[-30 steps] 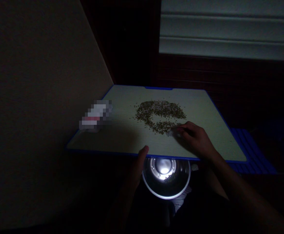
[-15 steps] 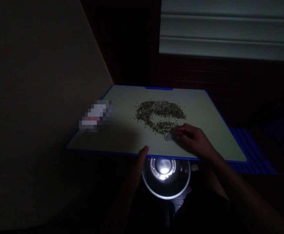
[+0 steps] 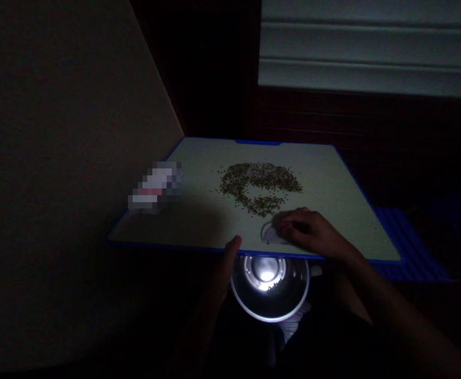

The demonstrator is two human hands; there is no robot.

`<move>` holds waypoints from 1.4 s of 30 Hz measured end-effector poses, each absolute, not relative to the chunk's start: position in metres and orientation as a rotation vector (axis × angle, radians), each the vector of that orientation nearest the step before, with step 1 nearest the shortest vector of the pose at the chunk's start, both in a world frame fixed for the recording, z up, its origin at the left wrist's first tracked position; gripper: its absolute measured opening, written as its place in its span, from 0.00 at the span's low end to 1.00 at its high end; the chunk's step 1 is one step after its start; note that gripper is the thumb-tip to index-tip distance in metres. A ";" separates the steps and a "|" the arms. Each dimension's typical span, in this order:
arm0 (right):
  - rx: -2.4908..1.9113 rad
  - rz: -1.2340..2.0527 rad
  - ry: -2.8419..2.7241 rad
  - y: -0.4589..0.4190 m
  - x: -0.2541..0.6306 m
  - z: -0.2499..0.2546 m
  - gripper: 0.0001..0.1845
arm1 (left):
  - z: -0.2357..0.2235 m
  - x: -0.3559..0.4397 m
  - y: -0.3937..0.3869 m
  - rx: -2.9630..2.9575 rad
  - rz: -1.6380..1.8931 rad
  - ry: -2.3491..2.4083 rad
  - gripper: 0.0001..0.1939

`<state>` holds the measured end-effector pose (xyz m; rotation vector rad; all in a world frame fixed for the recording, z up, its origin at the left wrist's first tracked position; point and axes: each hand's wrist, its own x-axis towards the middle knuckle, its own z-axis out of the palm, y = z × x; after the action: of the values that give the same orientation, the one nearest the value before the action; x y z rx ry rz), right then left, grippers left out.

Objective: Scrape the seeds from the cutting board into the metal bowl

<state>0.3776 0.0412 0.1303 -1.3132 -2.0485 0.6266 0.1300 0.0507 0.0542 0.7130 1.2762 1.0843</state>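
My right hand [image 3: 313, 229] pinches a clear, half-round plastic piece with markings, which looks like a protractor [image 3: 270, 234]. It rests on the pale board [image 3: 198, 158] close to the near edge. A few small grains show at its lower edge. Beyond it, small brownish-green grains, like dried beans [image 3: 236, 181], lie spread in a C-shaped patch. My left hand [image 3: 228, 260] is at the board's blue near edge with the thumb on top; its other fingers are hidden below. Under that edge is a shiny metal bowl [image 3: 270, 320] with some grains in the bottom.
A blurred-out white and red package [image 3: 155, 189] lies on the board's left side. A pale wall [image 3: 76, 131] stands along the left. Blue striped fabric [image 3: 408, 242] is at the right, beyond the board. The room is dark.
My right hand has drawn the protractor from the near side of the grain patch toward the board's near edge. My left hand and the bowl have stayed put.
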 end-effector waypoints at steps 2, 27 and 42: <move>-1.309 0.631 -2.092 0.040 0.378 0.130 0.08 | 0.052 0.130 0.052 0.712 1.064 1.270 0.27; -1.288 0.787 -1.874 0.037 0.378 0.131 0.08 | 0.064 0.133 0.050 0.694 1.089 1.311 0.25; -1.567 0.289 -1.589 0.046 0.384 0.118 0.11 | 0.063 0.131 0.049 0.672 1.034 1.224 0.26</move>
<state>0.3837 0.0465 0.1176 -1.5671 -1.5886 0.2894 0.1310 0.0493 0.0632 0.6723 1.2238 1.0336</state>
